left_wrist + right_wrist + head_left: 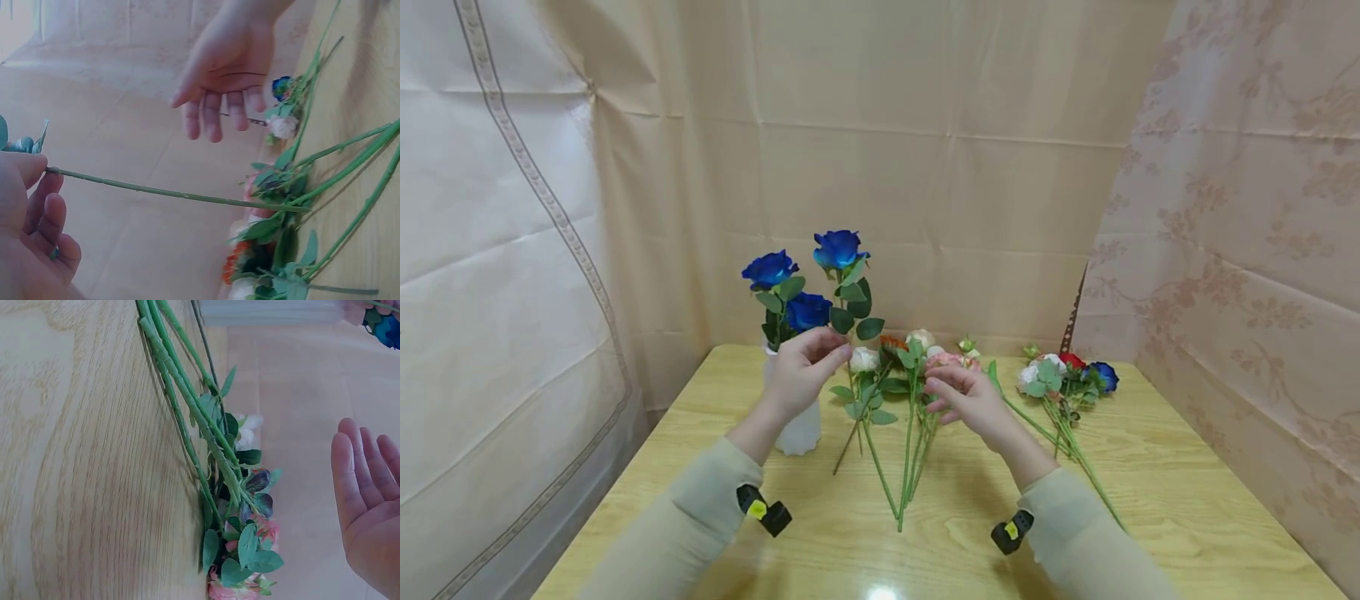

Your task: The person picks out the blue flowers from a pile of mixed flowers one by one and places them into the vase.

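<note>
Between thumb and fingertips, my left hand [801,373] pinches a blue rose [838,249], its bloom upright above the hand with green leaves below it. In the left wrist view the rose's bare stem [156,190] extends from the fingertips over the other flowers. A white vase [801,432], partly hidden behind the left hand, holds blue roses [770,269]. My right hand [976,404] hovers above the middle pile of flowers, fingers relaxed and holding nothing. The right wrist view shows its palm and loosely extended fingers [359,462].
Loose flowers lie mid-table, among them a white bloom [864,360], pink blooms [951,360] and green stems [910,467]. Farther right lies another bunch with a red flower [1072,361] and a blue rose [1102,377]. Curtains [925,167] enclose the wooden table [1000,533].
</note>
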{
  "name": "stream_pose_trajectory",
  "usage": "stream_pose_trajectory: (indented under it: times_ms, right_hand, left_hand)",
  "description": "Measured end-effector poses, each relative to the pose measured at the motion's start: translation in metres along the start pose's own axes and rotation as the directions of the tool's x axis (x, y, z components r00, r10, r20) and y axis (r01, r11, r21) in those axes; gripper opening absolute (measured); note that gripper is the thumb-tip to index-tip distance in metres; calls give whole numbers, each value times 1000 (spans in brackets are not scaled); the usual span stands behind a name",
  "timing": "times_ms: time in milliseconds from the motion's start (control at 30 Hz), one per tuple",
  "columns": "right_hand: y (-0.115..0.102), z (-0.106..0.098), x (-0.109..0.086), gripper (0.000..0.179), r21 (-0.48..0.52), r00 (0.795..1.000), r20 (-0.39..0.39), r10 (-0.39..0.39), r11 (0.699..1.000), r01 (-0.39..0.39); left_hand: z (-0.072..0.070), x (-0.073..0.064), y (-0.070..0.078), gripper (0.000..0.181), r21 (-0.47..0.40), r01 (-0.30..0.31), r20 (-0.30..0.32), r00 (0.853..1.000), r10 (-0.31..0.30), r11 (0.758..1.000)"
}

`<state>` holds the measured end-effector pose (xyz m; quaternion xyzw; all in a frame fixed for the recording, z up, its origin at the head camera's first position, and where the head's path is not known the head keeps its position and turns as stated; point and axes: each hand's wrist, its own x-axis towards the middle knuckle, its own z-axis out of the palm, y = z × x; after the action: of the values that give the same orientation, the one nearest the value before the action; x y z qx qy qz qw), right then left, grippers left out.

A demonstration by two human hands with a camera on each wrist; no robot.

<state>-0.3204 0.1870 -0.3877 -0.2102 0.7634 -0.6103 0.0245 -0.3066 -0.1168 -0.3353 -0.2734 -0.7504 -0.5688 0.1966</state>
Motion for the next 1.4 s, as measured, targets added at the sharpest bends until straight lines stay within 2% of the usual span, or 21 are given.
stream_pose_trajectory:
  times_ms: [233,600,900,1167,1400]
  right_hand:
    - [0,2,1,48,48,1000,12,18,999,-18]
    - [-8,8,5,51,169,997,71,17,985,-29]
    - [-14,15,7,57,248,996,92,2,968,-25]
    - [-20,15,11,59,324,994,104,-23,946,-12]
    - [-23,15,12,55,366,994,104,-27,931,-13]
  left_hand:
    - [-18,0,8,13,-2,9,-43,999,-9,1000]
    - [-41,4,20,11,-17,-52,-103,993,50,999]
    - [-56,12,27,11,11,-95,-185,978,96,995]
    - [-72,21,30,16,21,-73,-210,975,76,997]
    - [-86,27,30,20,12,-60,-264,963,61,998]
